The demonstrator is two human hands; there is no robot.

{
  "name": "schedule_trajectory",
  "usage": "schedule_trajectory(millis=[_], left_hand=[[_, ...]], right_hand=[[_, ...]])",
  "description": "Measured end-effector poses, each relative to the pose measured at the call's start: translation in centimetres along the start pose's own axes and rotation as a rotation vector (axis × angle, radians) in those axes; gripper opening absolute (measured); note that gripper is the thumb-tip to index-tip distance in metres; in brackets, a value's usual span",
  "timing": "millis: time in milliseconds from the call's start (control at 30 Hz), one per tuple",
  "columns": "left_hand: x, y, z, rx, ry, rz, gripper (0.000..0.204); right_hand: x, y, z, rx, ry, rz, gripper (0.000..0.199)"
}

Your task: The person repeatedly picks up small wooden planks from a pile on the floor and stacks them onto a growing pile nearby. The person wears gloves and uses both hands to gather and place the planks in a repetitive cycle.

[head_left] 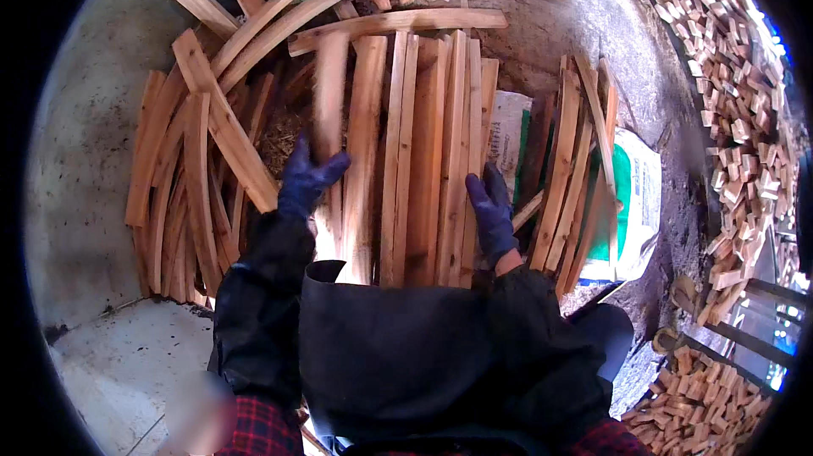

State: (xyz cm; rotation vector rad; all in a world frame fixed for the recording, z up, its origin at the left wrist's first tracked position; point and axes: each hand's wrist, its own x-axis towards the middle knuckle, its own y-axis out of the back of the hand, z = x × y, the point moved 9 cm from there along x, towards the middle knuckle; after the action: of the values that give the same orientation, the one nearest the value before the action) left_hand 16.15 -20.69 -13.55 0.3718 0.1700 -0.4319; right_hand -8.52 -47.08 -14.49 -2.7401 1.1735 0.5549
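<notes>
In front of me lies a row of long, narrow wooden planks (411, 160), side by side and pointing away from me. My left hand (309, 178), in a dark blue glove, rests against the leftmost plank (330, 92), its thumb over the wood and fingers stretched out. Motion blurs that plank. On the row's right side, my right hand (493, 215), gloved alike, touches the outer plank (470, 134) with thumb and fingers apart. The near ends of the row are hidden by my black apron (389, 354).
Loose planks pile up at the left (196, 168) and far side. More sticks (569, 168) lean at the right, near a green and white sack (635, 202). Stacks of cut wood pieces (737, 92) line the right. A pale panel (93, 168) stands at the left.
</notes>
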Motion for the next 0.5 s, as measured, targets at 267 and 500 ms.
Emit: schedule_trajectory(millis=[267,500], left_hand=[[-2.1,-3.8,1.6,-0.101,-0.047,-0.170,0.059],[-5.1,-5.5,-2.3,-0.698,0.380,-0.296,0.061]], right_hand=[[2.9,-0.5,1.7,0.348,-0.204,-0.220,0.070],[3.6,-2.5,0.5,0.493,-0.238,-0.272,0.073]])
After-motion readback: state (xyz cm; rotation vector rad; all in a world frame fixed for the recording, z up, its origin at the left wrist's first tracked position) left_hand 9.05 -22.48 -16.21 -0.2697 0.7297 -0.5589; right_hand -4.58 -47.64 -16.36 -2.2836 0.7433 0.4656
